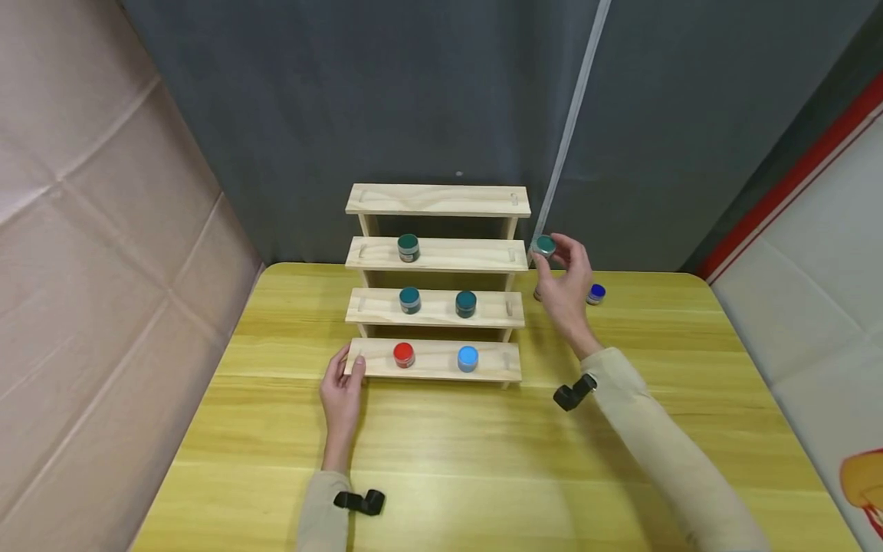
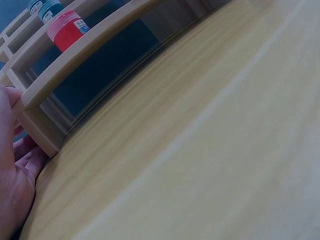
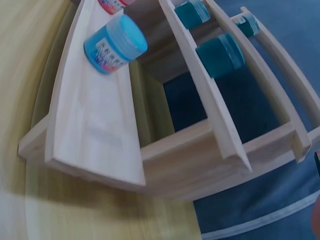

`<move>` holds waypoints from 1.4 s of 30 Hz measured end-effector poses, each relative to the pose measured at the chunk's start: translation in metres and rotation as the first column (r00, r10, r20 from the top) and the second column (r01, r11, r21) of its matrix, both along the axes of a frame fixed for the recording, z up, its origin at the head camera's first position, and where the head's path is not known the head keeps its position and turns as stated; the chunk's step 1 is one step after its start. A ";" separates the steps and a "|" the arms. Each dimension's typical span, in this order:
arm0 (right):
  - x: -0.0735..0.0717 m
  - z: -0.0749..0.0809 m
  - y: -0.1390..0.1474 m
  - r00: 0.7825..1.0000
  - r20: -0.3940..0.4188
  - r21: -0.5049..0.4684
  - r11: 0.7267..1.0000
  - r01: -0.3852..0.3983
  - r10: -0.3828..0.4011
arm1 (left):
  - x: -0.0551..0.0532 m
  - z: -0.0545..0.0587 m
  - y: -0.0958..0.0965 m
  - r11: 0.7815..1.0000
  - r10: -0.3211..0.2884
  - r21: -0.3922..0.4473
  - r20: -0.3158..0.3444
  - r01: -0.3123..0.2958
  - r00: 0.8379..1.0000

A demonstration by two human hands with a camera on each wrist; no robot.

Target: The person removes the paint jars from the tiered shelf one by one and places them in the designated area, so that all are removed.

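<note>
A stepped wooden rack stands on the table, holding small paint jars. My left hand grips the left end of its lowest step, thumb on top and fingers at the side. My right hand, beside the rack's right end at about the second step from the top, pinches a dark green paint jar between thumb and fingers. On the lowest step are a red jar and a light blue jar. Above them sit two teal jars, one left and another right. One green jar sits higher.
A dark blue-lidded jar stands on the table behind the right hand. Another jar there is mostly hidden by that hand. A dark grey curtain hangs behind the rack, with pale walls at both sides.
</note>
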State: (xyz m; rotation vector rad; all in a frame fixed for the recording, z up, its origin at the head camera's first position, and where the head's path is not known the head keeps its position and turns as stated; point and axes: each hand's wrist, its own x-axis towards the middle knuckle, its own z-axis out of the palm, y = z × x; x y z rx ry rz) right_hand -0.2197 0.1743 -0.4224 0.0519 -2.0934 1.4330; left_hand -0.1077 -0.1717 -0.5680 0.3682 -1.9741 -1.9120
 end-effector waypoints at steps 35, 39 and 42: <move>0.009 -0.083 0.037 0.959 0.267 -0.030 0.994 0.103 -0.091 | 0.000 -0.002 0.000 1.000 0.017 -0.026 0.014 -0.017 1.000; 0.012 -0.089 0.038 0.955 0.285 -0.038 0.994 0.100 -0.085 | 0.000 -0.001 0.000 1.000 0.009 -0.029 0.003 -0.009 1.000; 0.013 -0.094 0.039 0.950 0.300 -0.045 0.994 0.099 -0.081 | 0.000 0.000 0.000 1.000 0.009 -0.026 0.001 -0.009 1.000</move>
